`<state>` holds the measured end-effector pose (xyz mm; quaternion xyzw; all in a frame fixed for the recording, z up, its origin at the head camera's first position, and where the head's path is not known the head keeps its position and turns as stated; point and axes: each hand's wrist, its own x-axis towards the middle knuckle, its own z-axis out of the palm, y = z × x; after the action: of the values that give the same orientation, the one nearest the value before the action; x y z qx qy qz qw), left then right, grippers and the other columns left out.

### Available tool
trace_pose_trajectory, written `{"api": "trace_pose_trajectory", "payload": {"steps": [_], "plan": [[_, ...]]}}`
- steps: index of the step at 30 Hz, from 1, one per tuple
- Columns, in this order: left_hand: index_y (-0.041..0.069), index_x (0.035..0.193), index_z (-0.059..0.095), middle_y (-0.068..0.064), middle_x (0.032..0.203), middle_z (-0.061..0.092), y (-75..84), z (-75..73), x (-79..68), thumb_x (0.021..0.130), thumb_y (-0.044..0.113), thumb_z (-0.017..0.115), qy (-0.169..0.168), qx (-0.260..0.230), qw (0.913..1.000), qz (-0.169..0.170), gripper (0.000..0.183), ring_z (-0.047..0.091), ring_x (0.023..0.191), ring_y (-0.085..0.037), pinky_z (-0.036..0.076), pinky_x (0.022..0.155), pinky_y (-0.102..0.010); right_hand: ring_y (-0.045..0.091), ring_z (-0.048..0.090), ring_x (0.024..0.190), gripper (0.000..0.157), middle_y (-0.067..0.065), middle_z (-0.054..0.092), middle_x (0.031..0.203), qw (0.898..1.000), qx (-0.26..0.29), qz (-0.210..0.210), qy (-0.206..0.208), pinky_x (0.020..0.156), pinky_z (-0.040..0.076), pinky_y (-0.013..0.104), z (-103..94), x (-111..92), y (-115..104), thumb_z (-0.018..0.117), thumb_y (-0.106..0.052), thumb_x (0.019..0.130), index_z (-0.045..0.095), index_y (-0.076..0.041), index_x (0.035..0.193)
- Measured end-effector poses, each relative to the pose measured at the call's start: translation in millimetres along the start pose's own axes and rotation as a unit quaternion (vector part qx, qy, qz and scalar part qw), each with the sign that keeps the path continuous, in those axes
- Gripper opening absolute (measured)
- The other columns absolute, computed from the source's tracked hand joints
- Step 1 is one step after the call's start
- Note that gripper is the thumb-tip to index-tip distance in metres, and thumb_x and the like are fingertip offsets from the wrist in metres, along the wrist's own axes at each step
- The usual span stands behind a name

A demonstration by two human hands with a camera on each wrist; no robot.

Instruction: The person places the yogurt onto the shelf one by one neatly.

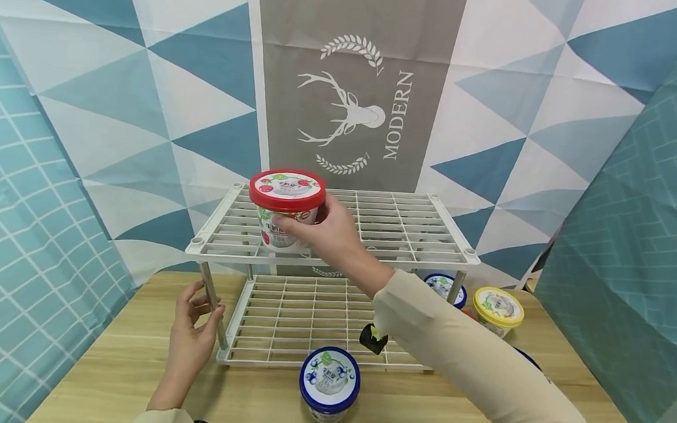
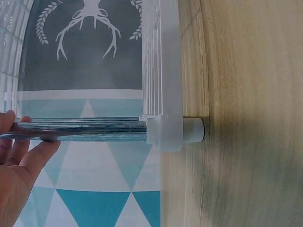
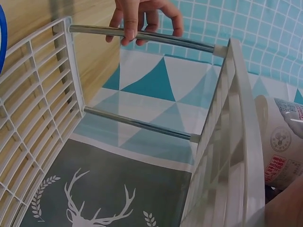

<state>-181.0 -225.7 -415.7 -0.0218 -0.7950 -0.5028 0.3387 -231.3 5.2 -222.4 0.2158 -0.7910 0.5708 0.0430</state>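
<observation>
My right hand (image 1: 339, 234) grips a paper tub with a red lid (image 1: 288, 191), fruit printed on it, at the left part of the white rack's upper shelf (image 1: 396, 225). Whether its base touches the slats I cannot tell. In the right wrist view, the tub's side (image 3: 286, 146) shows close above the shelf, the hand mostly out of frame. Low at the left, my left hand (image 1: 191, 332) holds the rack's front metal post (image 1: 208, 280) between thumb and fingers. The left wrist view shows this post (image 2: 104, 129) with fingers round it.
A blue-lidded tub (image 1: 329, 378) stands on the wooden table (image 1: 109, 366) before the lower shelf (image 1: 295, 320). At the right are a yellow-lidded tub (image 1: 498, 308), another blue-lidded tub (image 1: 444, 286) behind the post, and a partly hidden blue lid under my right sleeve (image 1: 470, 358). Patterned cloth hangs behind.
</observation>
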Motion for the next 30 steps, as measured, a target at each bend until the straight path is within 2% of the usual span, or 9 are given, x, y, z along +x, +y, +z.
{"api": "trace_pose_trajectory", "payload": {"steps": [5, 12, 24, 30], "plan": [[0.008, 0.139, 0.031, 0.005, 0.099, 0.053, -0.2, -0.4, -0.9, 0.088, -0.007, 0.057, 0.002, 0.003, 1.0, 0.0, 0.059, 0.051, 0.088, 0.011, 0.044, 0.071, -0.001, 0.017, 0.057, 0.106, 0.06, -0.001, 0.059, 0.12, 1.0, -0.003, -0.001, 0.002, 0.085, 0.054, 0.032, 3.1, 1.9, 0.3, 0.074, -0.037, 0.078, 0.047, -0.017, 0.128], [0.006, 0.139, 0.029, -0.007, 0.102, 0.054, 0.8, -1.5, -1.1, 0.087, -0.007, 0.057, 0.0, 0.001, 1.0, 0.001, 0.061, 0.05, 0.088, 0.012, 0.043, 0.07, 0.001, 0.017, 0.057, 0.107, 0.061, -0.001, 0.058, 0.122, 1.0, -0.001, 0.005, -0.005, 0.086, 0.054, 0.032, 9.7, 5.6, 0.6, 0.073, -0.037, 0.079, 0.047, -0.016, 0.129], [0.008, 0.14, 0.028, -0.005, 0.103, 0.054, 1.2, -1.7, -0.3, 0.088, -0.005, 0.057, -0.005, -0.003, 0.9998, -0.019, 0.06, 0.049, 0.087, 0.012, 0.044, 0.069, 0.0, 0.015, 0.057, 0.108, 0.063, -0.001, 0.058, 0.122, 1.0, 0.007, 0.0, -0.011, 0.09, 0.052, 0.033, 14.6, 9.4, -0.9, 0.074, -0.036, 0.079, 0.046, -0.017, 0.131], [0.008, 0.139, 0.028, -0.009, 0.104, 0.055, 1.7, -1.9, -0.7, 0.089, -0.005, 0.057, -0.006, 0.002, 0.9999, -0.013, 0.06, 0.048, 0.088, 0.013, 0.043, 0.069, 0.001, 0.017, 0.056, 0.11, 0.064, 0.0, 0.057, 0.123, 1.0, 0.004, 0.002, -0.018, 0.091, 0.052, 0.034, 17.0, 10.5, -2.6, 0.074, -0.036, 0.079, 0.044, -0.016, 0.131]]}}
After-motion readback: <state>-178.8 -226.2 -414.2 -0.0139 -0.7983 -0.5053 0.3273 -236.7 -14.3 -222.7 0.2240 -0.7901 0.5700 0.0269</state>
